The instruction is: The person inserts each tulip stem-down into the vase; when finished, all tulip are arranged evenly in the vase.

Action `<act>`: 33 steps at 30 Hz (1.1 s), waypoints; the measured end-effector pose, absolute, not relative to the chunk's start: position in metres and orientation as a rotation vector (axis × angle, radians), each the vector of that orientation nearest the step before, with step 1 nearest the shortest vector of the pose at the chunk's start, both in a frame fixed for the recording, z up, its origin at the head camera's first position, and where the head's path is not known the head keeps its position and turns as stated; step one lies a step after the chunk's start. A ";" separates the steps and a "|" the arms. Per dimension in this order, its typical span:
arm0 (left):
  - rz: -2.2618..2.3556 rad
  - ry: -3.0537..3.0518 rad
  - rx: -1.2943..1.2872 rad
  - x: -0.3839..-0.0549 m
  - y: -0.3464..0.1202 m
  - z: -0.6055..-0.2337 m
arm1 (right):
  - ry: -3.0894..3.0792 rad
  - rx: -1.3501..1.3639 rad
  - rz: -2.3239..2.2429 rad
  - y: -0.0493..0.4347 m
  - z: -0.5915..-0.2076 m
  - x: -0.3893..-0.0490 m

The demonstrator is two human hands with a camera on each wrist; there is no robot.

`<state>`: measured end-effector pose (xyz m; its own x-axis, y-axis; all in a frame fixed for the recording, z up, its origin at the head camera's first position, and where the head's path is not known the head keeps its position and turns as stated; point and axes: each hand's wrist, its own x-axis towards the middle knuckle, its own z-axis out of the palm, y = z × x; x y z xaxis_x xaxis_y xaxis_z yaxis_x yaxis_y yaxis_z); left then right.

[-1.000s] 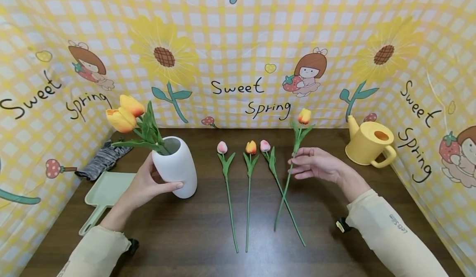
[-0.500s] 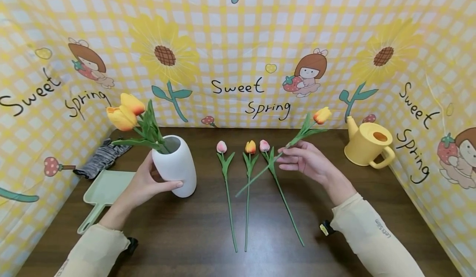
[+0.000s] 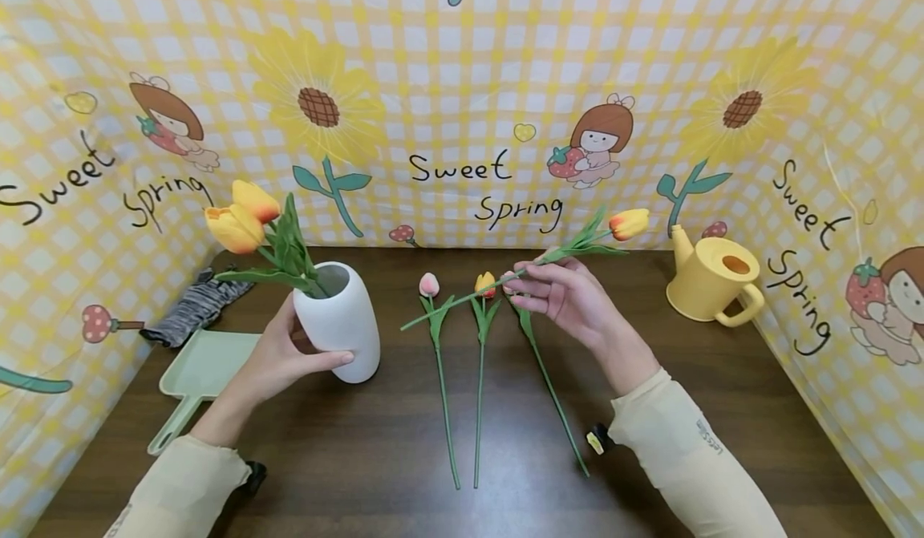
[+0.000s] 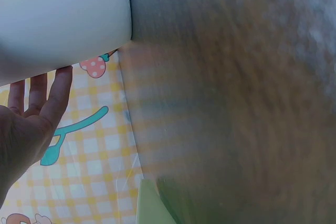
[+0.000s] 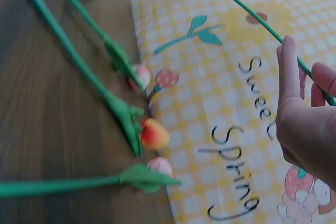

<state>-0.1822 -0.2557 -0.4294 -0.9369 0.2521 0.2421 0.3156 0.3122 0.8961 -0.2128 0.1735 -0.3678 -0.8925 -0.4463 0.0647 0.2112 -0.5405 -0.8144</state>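
My left hand (image 3: 292, 353) grips a white vase (image 3: 342, 329) from its left side, thumb across the front. Yellow-orange tulips (image 3: 241, 217) lean out of the vase's mouth to the left. In the head view my right hand (image 3: 566, 289) pinches a yellow-orange tulip (image 3: 629, 224) by its stem, just below the leaves. That tulip is tilted, bloom to the upper right, and its stem end points left toward the vase. Beneath it on the table lie a pink tulip (image 3: 437, 329), an orange tulip (image 3: 482, 333) and another pink tulip (image 3: 530, 337), whose bloom my fingers partly hide.
A yellow watering can (image 3: 703, 285) stands at the back right of the brown table (image 3: 361, 458). Behind my left arm lie a pale green dustpan (image 3: 205, 362) and a grey knitted cloth item (image 3: 198, 305). A yellow checked cloth (image 3: 447, 81) walls the back and sides.
My right hand has moved left with the tulip, lifting it and swinging its stem from nearly upright to slanting left. My left hand and the vase have stayed in place.
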 end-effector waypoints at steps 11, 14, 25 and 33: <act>-1.720 -2.498 -0.540 -0.182 -0.256 -0.430 | 1.234 -0.399 -2.507 0.151 -0.353 -0.204; -1.716 -2.500 -0.538 -0.182 -0.256 -0.431 | 1.228 -0.438 -2.546 0.147 -0.350 -0.203; -1.712 -2.507 -0.532 -0.183 -0.256 -0.430 | 1.268 -0.534 -2.644 0.129 -0.332 -0.201; -1.703 -2.519 -0.524 -0.183 -0.257 -0.429 | 1.298 -0.563 -2.651 0.112 -0.315 -0.202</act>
<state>-0.1828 -0.2566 -0.4293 -0.9407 0.2460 0.2335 0.3083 0.3335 0.8909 -0.2018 0.1121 -0.3149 -0.9207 -0.2815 0.2702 -0.0410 -0.6189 -0.7844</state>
